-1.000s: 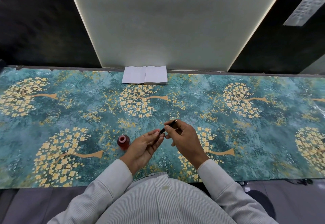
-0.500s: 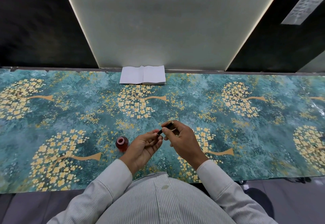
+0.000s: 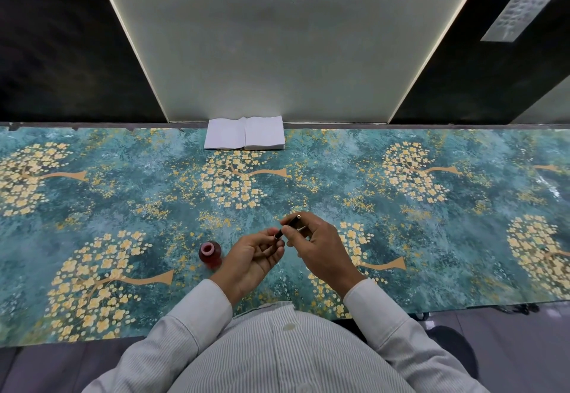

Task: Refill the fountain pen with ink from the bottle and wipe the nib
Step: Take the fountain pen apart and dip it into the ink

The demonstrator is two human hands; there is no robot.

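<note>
Our right hand (image 3: 320, 247) pinches the thin, light pen (image 3: 288, 226); our left hand (image 3: 251, 258) curls round its lower end. We hold the stiff, slippery pen by its middle. The small glass ink bottle (image 3: 210, 254), just left of the pen, could tip.

A desk nook, likely an office: open notebook (image 3: 245, 133) (blank pages) against panelled wall (image 3: 277, 37).

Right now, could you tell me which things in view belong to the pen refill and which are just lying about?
Belongs to the job:
fountain pen, held in both hands
ink bottle, open

Lying about:
open notebook
floral table cover
</note>
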